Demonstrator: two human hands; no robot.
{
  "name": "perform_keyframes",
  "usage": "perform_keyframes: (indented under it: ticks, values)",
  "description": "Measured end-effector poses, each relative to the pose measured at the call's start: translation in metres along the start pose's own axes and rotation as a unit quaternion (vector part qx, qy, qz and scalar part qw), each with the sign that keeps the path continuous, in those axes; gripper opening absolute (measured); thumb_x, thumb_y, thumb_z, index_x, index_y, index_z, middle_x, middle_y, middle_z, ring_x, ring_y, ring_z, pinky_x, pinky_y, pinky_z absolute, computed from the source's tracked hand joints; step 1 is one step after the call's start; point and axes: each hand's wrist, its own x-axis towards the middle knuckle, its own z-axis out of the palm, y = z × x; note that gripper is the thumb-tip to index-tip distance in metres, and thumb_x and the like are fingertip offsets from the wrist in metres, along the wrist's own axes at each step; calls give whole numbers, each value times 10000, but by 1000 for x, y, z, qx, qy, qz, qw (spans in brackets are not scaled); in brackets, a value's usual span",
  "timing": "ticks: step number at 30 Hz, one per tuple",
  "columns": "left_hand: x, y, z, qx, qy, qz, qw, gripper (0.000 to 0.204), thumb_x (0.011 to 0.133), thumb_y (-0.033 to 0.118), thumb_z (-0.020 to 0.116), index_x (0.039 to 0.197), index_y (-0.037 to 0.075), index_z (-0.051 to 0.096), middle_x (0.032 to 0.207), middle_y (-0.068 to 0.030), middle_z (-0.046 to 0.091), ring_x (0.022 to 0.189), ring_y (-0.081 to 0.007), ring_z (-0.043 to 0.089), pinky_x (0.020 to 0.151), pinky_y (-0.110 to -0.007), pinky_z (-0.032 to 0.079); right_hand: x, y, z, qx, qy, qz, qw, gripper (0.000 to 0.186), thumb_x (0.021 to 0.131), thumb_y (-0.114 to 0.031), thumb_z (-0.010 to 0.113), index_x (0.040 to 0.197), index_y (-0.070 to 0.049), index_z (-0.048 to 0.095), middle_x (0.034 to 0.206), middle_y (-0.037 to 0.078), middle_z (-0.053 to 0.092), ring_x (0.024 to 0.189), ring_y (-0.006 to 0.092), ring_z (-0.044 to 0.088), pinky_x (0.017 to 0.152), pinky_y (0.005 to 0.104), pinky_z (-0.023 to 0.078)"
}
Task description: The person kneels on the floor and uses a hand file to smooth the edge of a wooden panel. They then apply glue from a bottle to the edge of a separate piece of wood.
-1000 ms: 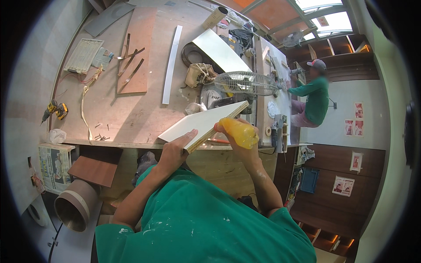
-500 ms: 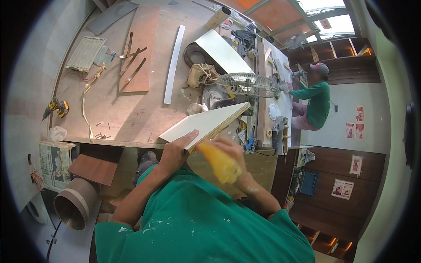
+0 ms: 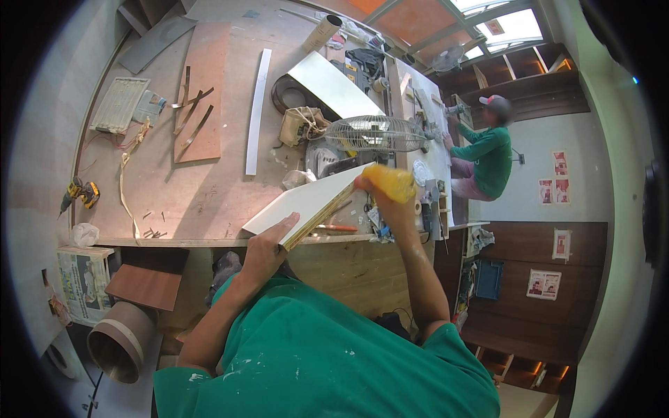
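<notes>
A white-faced plywood board (image 3: 306,198) rests at a slant over the front of the workbench, its layered edge turned to the right. My left hand (image 3: 267,245) grips the near corner, fingers laid on the white face. In my right hand (image 3: 396,209) is a yellow squeeze bottle (image 3: 392,182), tipped over, with its reddish tip at the far end of the plywood edge. Whether anything flows from the tip is too small to tell. Just beyond it stands a wire-caged fan (image 3: 373,134).
The workbench (image 3: 209,202) bears a white strip (image 3: 258,111), a brown panel (image 3: 202,90) with dark edging strips, a cordless drill (image 3: 79,195) and a canvas pouch (image 3: 301,125). A co-worker in green (image 3: 488,153) works at the right. A brown tube (image 3: 122,341) lies at lower left.
My right hand has carried the yellow bottle along the plywood edge from the near end to the far end. My left hand still holds the near corner. The view has shifted slightly.
</notes>
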Motion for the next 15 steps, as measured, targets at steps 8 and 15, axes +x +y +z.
perform_keyframes:
  ticks: [8,15]
  values:
    - [-2,-2,3,11,-5,6,1000,654,882,41,765,1505,118,580,1204,-264,713,1059,-435,710,885,-460,576,20,41,-24,25,12,7,1000,156,924,-96,774,1047,-1,764,925,69,762,872,160,731,795,297,573]
    - [0,-3,1,-2,8,1,1000,622,881,40,763,1479,105,604,1212,-259,710,1073,-433,708,879,-458,579,35,56,-45,166,54,79,981,259,993,-162,756,1160,24,693,1056,70,734,923,143,696,823,281,557]
